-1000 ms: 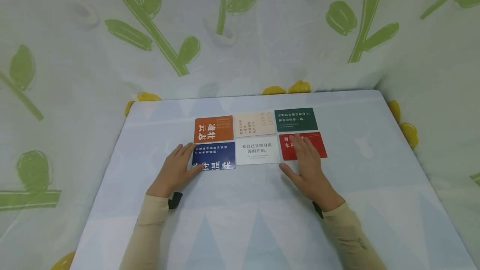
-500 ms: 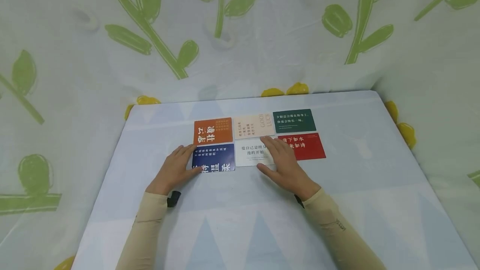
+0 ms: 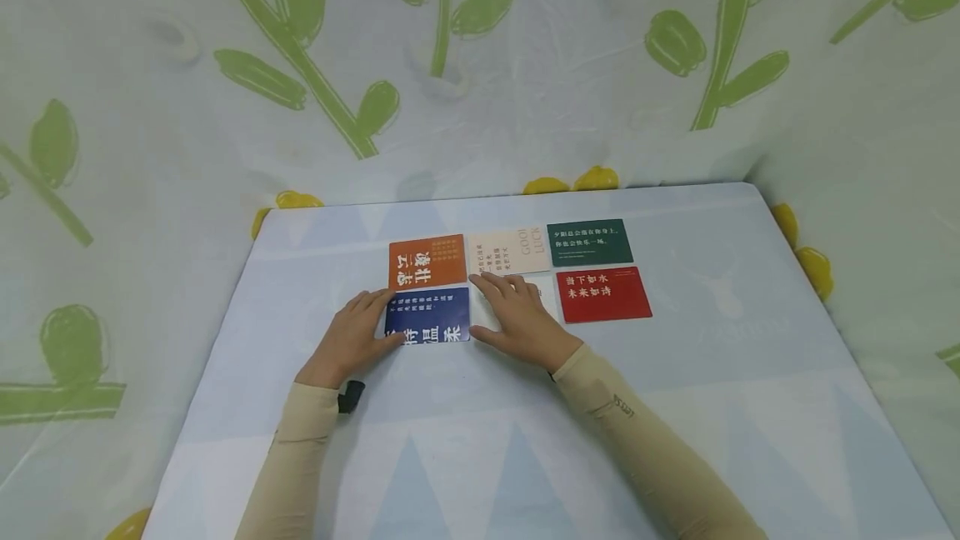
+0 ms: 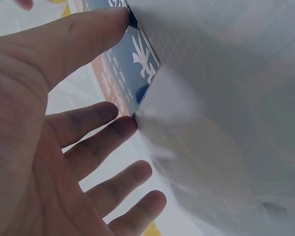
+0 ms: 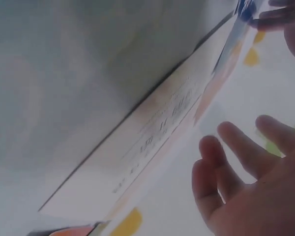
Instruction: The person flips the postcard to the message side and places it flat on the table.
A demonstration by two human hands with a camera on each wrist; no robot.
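Observation:
Printed cards lie flat in two rows. My left hand [image 3: 347, 342] rests at the left edge of a blue card [image 3: 444, 304], thumb at its lower edge and fingers by the upper left corner. In the left wrist view, thumb and fingertips touch or nearly touch the blue card [image 4: 123, 54], fingers spread. My right hand [image 3: 523, 325] reaches across a white card [image 3: 548, 293], covering most of it. Its thumb and fingertips are by the blue card's right edge; contact cannot be told. In the right wrist view the white card [image 5: 152, 132] lies beside relaxed fingers [image 5: 246, 147].
An orange card [image 3: 444, 258], a cream card [image 3: 517, 252] and a green card [image 3: 590, 242] form the back row. At the front row's right end is a red card [image 3: 603, 298]. The table [image 3: 480, 440] meets a leaf-patterned backdrop [image 3: 555, 107] behind.
My right hand has swept left from the red card, across the white card, to the blue card's right edge. The left hand stays at the blue card's left edge.

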